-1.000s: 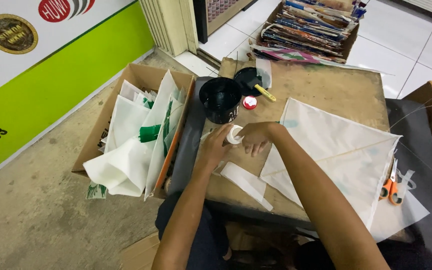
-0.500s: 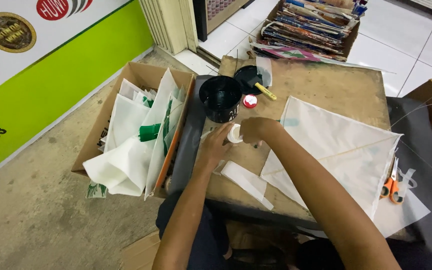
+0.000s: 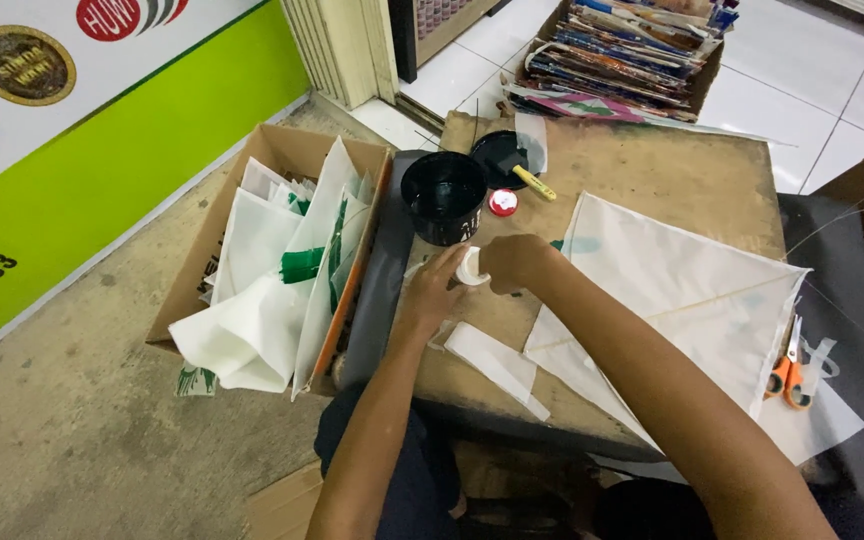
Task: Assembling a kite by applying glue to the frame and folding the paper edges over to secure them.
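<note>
Both hands grasping one small white roll: left hand and right hand clenched around it, above the wooden table near its left edge, just below the black pot. White kite alongside; bare tabletop beyond.

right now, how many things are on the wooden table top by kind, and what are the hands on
black pot: 1
black lid: 1
red cap: 1
yellow-handled tool: 1
white kite: 1
white paper strip: 1
small white roll: 1, held between the left hand and the right hand
total: 7
The orange scissors lie off the table edge, not counted.
</note>
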